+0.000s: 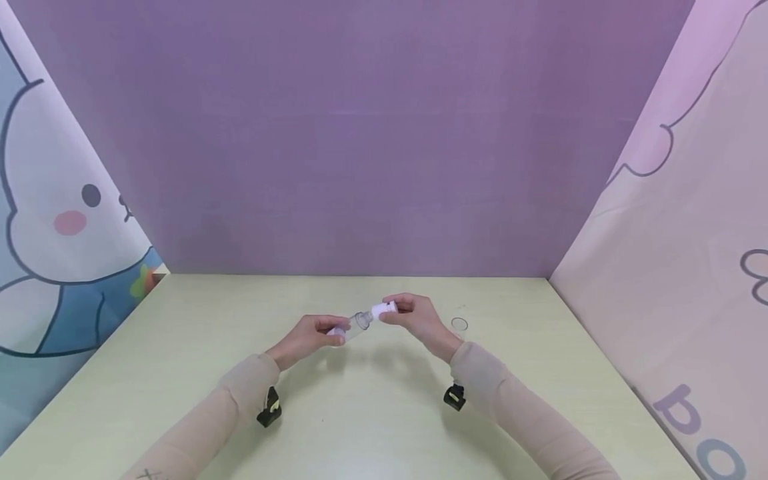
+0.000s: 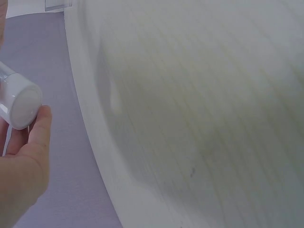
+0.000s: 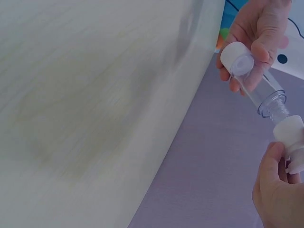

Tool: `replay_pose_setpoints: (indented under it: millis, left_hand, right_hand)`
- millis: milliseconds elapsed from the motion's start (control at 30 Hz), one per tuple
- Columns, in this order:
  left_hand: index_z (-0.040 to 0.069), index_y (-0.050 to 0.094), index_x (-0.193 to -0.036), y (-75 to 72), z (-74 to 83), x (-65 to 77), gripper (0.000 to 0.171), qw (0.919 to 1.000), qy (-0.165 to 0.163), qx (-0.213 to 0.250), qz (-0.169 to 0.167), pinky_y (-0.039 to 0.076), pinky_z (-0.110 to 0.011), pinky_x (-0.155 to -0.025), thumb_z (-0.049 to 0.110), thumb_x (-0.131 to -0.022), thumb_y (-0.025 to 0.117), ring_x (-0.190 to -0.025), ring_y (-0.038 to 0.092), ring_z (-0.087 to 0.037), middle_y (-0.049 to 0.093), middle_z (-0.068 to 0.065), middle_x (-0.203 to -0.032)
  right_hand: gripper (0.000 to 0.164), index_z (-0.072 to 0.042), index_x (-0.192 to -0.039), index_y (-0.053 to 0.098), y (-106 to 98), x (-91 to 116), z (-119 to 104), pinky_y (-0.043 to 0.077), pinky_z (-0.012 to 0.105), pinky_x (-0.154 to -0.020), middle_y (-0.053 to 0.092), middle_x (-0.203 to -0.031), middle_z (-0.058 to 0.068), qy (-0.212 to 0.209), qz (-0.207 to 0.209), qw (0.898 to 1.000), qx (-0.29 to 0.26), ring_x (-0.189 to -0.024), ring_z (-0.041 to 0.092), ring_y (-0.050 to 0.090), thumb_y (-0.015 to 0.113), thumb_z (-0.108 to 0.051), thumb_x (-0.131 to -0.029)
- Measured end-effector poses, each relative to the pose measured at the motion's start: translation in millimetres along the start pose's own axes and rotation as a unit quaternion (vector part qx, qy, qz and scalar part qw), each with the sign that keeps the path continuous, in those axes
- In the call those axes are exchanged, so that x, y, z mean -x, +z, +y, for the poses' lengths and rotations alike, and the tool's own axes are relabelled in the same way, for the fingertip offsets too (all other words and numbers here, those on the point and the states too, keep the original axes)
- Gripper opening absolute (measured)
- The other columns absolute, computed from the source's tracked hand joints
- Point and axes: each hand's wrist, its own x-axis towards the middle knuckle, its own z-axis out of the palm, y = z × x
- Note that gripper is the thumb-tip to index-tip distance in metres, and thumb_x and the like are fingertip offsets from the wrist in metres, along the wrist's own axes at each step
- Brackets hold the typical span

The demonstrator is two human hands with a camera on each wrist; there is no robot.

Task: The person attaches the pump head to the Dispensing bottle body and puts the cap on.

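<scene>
A clear pump bottle (image 1: 358, 325) with a white base (image 2: 26, 104) is held tilted above the table, its neck toward the right. My left hand (image 1: 307, 340) grips it around the base end, thumb along the side. In the right wrist view, a white piston disc shows inside near the bottom, and the ridged neck (image 3: 278, 113) points at a white pump head (image 3: 289, 130). The fingers of my right hand (image 1: 422, 323) pinch that pump head by its sides, its collar right at the end of the neck.
On the pale wooden table (image 1: 372, 427), a clear cap (image 1: 459, 325) stands just beyond my right wrist. A purple panel (image 1: 360, 147) rises behind the table's far edge. Printed cloth panels flank both sides. Small black wrist mounts (image 1: 270, 408) hang under the sleeves.
</scene>
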Motion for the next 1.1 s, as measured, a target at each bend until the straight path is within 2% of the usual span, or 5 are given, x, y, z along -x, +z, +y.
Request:
replay_pose_setpoints:
  millis: [267, 467, 800, 967, 1100]
  left_hand:
    - [0.015, 0.065, -0.114, 5.5, 1.2, -1.2, 0.031, 0.9998, -0.010, -0.008, 0.018, 0.044, -0.043, -0.092, 0.017, -0.082, 0.068, -0.106, 0.056, -0.021, 0.060, -0.008, -0.122]
    - [0.015, 0.065, -0.114, 9.2, 1.9, -2.2, 0.030, 0.9998, -0.008, -0.006, 0.015, 0.044, -0.042, -0.092, 0.014, -0.084, 0.066, -0.107, 0.055, -0.021, 0.060, -0.008, -0.122]
    - [0.011, 0.059, -0.122, 7.7, -0.8, 0.2, 0.041, 0.9994, 0.015, 0.005, -0.030, 0.042, -0.044, -0.094, 0.026, -0.085, 0.066, -0.107, 0.056, -0.020, 0.060, -0.007, -0.122]
    - [0.011, 0.060, -0.121, 6.8, -0.8, 0.9, 0.040, 0.9989, 0.018, 0.023, -0.037, 0.041, -0.043, -0.096, 0.027, -0.085, 0.065, -0.108, 0.056, -0.020, 0.060, -0.007, -0.123]
    - [0.011, 0.059, -0.122, 7.0, -0.9, 0.9, 0.038, 0.9984, 0.014, 0.034, -0.043, 0.039, -0.044, -0.097, 0.026, -0.086, 0.063, -0.110, 0.055, -0.020, 0.059, -0.007, -0.124]
  right_hand:
    - [0.036, -0.008, -0.113, 0.062, 1.3, 2.1, 2.4, 0.050, 0.029, -0.084, 0.065, -0.107, 0.005, 0.002, -0.020, 1.000, 0.011, -0.093, 0.014, 0.060, 0.072, -0.016, -0.079]
    - [0.034, -0.007, -0.111, 0.063, 1.9, 3.3, 1.8, 0.051, 0.029, -0.082, 0.065, -0.106, 0.006, -0.005, -0.027, 0.999, 0.016, -0.091, 0.015, 0.060, 0.072, -0.014, -0.079]
    - [0.033, -0.004, -0.109, 0.064, 4.1, 0.5, 1.6, 0.051, 0.027, -0.077, 0.066, -0.099, 0.007, -0.030, -0.030, 0.998, 0.037, -0.084, 0.013, 0.059, 0.072, -0.010, -0.078]
    - [0.031, -0.004, -0.107, 0.065, 5.2, 0.1, -0.1, 0.051, 0.027, -0.075, 0.067, -0.097, 0.008, -0.042, -0.033, 0.998, 0.037, -0.082, 0.012, 0.059, 0.072, -0.010, -0.078]
    - [0.033, -0.002, -0.109, 0.063, 5.7, 1.0, -0.6, 0.051, 0.027, -0.077, 0.066, -0.101, 0.009, -0.045, -0.033, 0.998, 0.032, -0.085, 0.012, 0.060, 0.072, -0.011, -0.078]
